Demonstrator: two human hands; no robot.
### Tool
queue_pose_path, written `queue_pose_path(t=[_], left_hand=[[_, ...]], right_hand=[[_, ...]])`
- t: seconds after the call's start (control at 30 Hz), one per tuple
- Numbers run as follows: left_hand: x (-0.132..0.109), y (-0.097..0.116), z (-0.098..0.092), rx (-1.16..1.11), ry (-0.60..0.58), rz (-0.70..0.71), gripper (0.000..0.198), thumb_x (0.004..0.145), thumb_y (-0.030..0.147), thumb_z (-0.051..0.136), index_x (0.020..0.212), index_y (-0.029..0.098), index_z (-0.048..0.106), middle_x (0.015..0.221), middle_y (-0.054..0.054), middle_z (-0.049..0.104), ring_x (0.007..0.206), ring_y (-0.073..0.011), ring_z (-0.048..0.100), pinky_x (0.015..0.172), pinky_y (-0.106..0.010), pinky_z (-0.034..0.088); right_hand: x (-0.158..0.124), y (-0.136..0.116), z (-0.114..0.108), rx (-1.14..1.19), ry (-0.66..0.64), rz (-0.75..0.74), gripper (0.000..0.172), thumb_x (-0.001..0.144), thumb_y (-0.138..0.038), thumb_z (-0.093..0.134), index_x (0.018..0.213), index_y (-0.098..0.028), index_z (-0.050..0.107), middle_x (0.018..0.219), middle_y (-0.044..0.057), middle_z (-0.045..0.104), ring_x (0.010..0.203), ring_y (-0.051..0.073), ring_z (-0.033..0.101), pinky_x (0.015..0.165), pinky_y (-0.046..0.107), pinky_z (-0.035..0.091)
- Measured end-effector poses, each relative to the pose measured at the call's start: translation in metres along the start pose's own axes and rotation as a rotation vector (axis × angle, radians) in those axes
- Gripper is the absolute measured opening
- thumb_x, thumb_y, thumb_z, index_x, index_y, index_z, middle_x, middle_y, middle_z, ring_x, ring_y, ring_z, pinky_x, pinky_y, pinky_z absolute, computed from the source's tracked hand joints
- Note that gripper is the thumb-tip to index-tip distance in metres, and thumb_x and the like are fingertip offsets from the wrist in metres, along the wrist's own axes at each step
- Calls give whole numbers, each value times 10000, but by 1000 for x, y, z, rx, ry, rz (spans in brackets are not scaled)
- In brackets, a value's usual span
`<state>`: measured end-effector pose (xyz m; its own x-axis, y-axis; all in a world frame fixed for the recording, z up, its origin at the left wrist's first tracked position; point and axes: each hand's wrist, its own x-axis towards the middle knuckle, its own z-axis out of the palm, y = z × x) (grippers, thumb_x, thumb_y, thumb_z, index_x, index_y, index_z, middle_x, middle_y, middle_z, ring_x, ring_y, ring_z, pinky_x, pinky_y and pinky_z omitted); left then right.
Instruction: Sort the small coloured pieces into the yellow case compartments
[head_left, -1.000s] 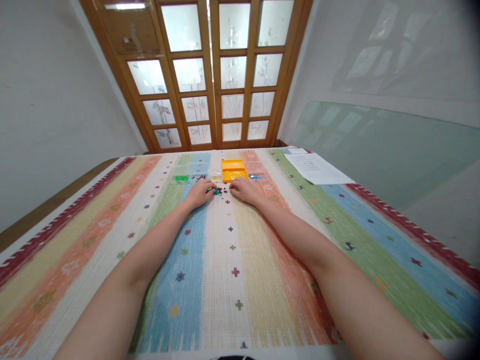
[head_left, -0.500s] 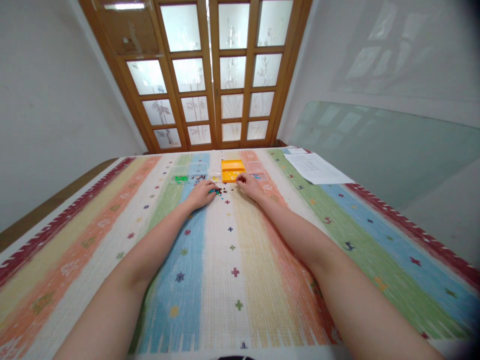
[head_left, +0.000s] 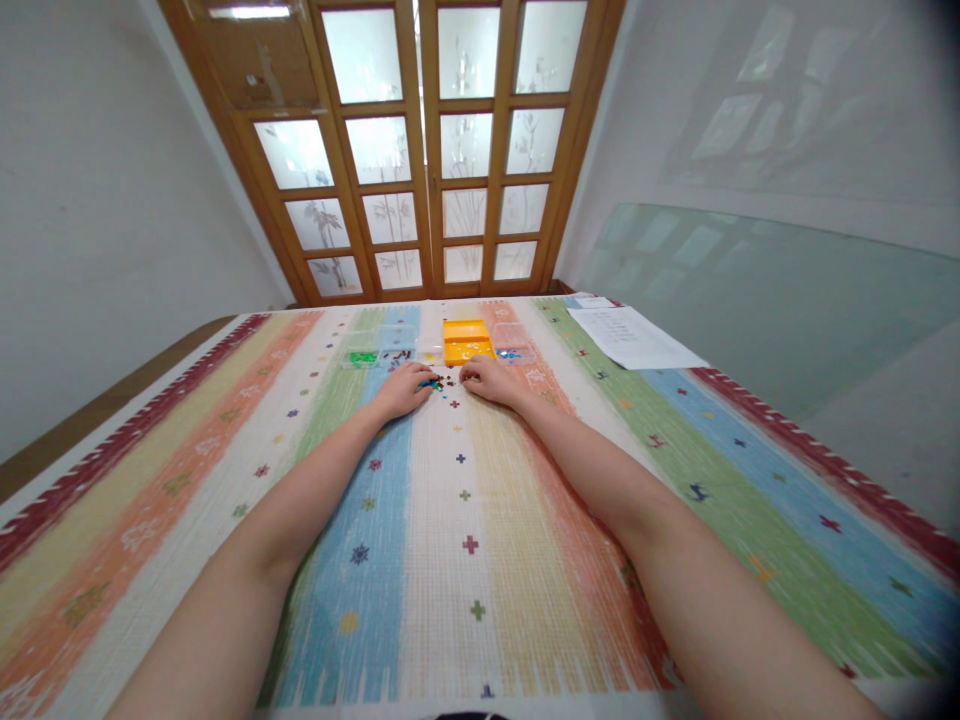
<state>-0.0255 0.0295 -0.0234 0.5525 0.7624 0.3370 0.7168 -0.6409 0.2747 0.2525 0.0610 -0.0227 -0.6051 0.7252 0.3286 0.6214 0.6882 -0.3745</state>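
A small pile of tiny loose pieces [head_left: 442, 382], dark brown, blue and green, lies on the striped tablecloth between my hands. My left hand [head_left: 406, 389] rests at the pile's left side, fingers stretched toward it and touching its edge. On the other side my right hand [head_left: 489, 381] is low over the cloth, its fingertips pinched together; anything between them is too small to make out. Just behind stands an open orange box [head_left: 466, 332] with pale pieces in its front part. Clear boxes hold green pieces [head_left: 364, 357], dark mixed pieces [head_left: 397, 356] and blue pieces [head_left: 509, 355].
A few yellow pieces [head_left: 430, 357] sit in a clear compartment left of the orange box. White printed paper [head_left: 634, 338] lies at the back right of the tablecloth [head_left: 442, 560]. Wooden glazed doors [head_left: 427, 150] stand beyond the table, with walls to both sides.
My right hand has moved left and slightly toward me, from the front of the orange box to the pile's right side. More of the blue pieces now shows. My left hand stays put.
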Motion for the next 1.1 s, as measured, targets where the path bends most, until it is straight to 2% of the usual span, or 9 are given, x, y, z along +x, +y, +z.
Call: queue_pose_path(t=[0.13, 0.23, 0.4, 0.5, 0.67, 0.87, 1.1], left_hand=[[-1, 3, -1, 40, -11, 2, 393, 976, 270, 584, 1339, 250, 734, 1357, -91, 698, 1302, -286, 579, 1180, -487, 435], [-2, 5, -2, 37, -14, 23, 411, 975, 258, 578, 1361, 249, 721, 1381, -89, 692, 1318, -286, 574, 1186, -486, 435], [1, 6, -5, 17, -48, 80, 375, 986, 234, 551, 1303, 248, 750, 1390, -71, 697, 1337, -269, 575, 1213, -476, 418], [2, 6, -5, 19, -78, 119, 374, 996, 222, 532, 1301, 242, 748, 1404, -66, 696, 1350, -260, 571, 1221, -466, 410], [3, 7, -5, 45, -72, 118, 382, 1017, 214, 492, 1296, 221, 753, 1383, -83, 708, 1313, -258, 595, 1193, -460, 430], [2, 10, -7, 95, -75, 108, 375, 1016, 240, 513, 1302, 212, 753, 1350, -98, 707, 1287, -270, 594, 1166, -458, 448], [1, 13, -6, 135, -81, 130, 383, 1024, 274, 526, 1341, 233, 737, 1389, -80, 690, 1324, -270, 551, 1204, -456, 402]], right_hand=[[0, 0, 1, 15, -5, -24, 184, 943, -181, 626, 1002, -185, 800, 1089, 101, 724, 1028, 240, 654, 943, 331, 489], [1, 0, 3, 110, 41, 17, 155, 937, -189, 620, 960, -180, 772, 1033, 89, 741, 972, 226, 655, 906, 325, 492], [4, 11, 9, 346, 289, 229, 132, 920, -233, 571, 952, -196, 694, 924, 38, 737, 861, 198, 648, 836, 310, 503], [7, 22, 11, 432, 394, 271, 135, 896, -268, 561, 940, -198, 668, 902, 37, 722, 843, 202, 647, 830, 325, 514], [10, 37, 15, 465, 539, 331, 195, 872, -304, 588, 992, -187, 689, 1002, 73, 739, 913, 222, 667, 903, 369, 544], [12, 44, 23, 569, 531, 389, 414, 927, -307, 583, 1321, -205, 654, 1157, 91, 744, 961, 214, 705, 865, 379, 606], [12, 35, 21, 589, 501, 391, 359, 945, -296, 575, 1272, -192, 679, 1172, 99, 739, 847, 200, 713, 864, 408, 623]])
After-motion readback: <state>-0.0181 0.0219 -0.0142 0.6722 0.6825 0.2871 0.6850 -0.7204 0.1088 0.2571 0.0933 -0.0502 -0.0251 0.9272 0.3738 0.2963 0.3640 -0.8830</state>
